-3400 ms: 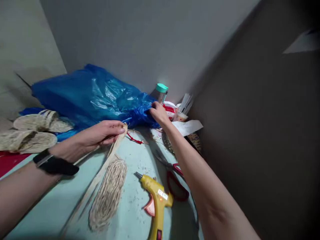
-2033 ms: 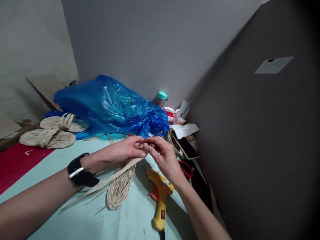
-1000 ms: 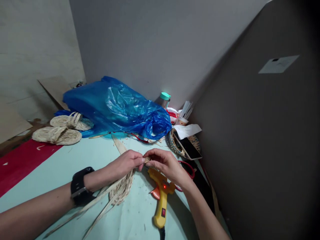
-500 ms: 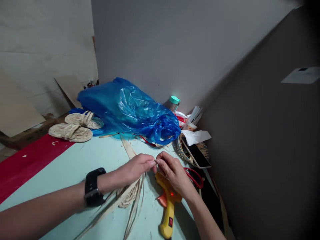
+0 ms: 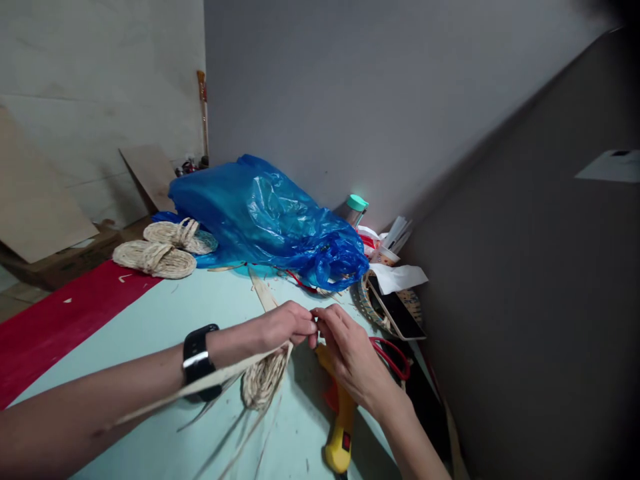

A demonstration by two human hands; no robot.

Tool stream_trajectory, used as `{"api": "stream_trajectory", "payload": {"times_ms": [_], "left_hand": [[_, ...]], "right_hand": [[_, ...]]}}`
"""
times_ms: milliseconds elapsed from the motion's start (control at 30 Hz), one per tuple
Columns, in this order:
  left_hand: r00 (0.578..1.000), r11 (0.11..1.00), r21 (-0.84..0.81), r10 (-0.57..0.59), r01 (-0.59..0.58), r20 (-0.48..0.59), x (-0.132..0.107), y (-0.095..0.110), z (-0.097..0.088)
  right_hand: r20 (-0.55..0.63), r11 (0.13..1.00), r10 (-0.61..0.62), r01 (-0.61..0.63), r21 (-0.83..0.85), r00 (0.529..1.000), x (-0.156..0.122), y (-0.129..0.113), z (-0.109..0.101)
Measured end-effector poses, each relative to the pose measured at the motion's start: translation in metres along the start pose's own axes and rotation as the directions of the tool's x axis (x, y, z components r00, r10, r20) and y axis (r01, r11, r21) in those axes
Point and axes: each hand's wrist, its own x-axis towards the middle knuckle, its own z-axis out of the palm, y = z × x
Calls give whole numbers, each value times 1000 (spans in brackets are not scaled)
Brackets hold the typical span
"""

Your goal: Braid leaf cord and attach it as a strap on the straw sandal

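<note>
Both pinching the straw strip (image 5: 210,381) here: left grip (image 5: 286,325) and right grip (image 5: 347,350) meet fingertip to fingertip. The strip trails off toward 8 o'clock. Woven sole (image 5: 261,383) is just below at 6 o'clock and the glue gun (image 5: 341,433) is on the counter (image 5: 150,320) at 5 o'clock.

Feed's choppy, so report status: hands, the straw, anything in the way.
Left hand and right hand both pinched shut on straw strips, fingertips meeting. Woven sole just beneath the left hand. Glue gun lies under the right wrist, close.
</note>
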Motion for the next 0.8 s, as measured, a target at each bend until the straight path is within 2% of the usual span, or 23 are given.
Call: {"api": "stream_trajectory", "payload": {"times_ms": [133, 267, 333, 433, 500, 567, 700, 800], "left_hand": [[991, 994, -113, 7, 8, 131, 2, -6, -9], [984, 998, -38, 54, -49, 168, 0, -2, -13], [986, 992, 67, 94, -104, 138, -2, 3, -12], [985, 939, 301, 170, -165, 10, -6, 11, -7], [973, 879, 450, 215, -158, -78, -8, 14, -3], [961, 820, 554, 250, -143, -121, -11, 16, 1], [942, 739, 662, 298, -124, -156, -16, 21, 4], [930, 724, 684, 307, -89, -204, -16, 26, 2]], "right_hand": [[6, 1000, -17, 17, 7, 1000, -2, -3, -5], [-108, 995, 100, -97, 39, 989, -1, -7, -1], [-141, 984, 161, -148, 97, 977, -1, -9, 3], [-130, 941, 268, -231, 246, 955, 0, -9, 8], [-86, 885, 336, -283, 370, 938, 1, -8, 11], [-19, 806, 386, -328, 492, 922, 3, -8, 13], [67, 671, 441, -378, 638, 895, 13, -11, 14], [49, 659, 466, -383, 647, 884, 28, -10, 16]]}}
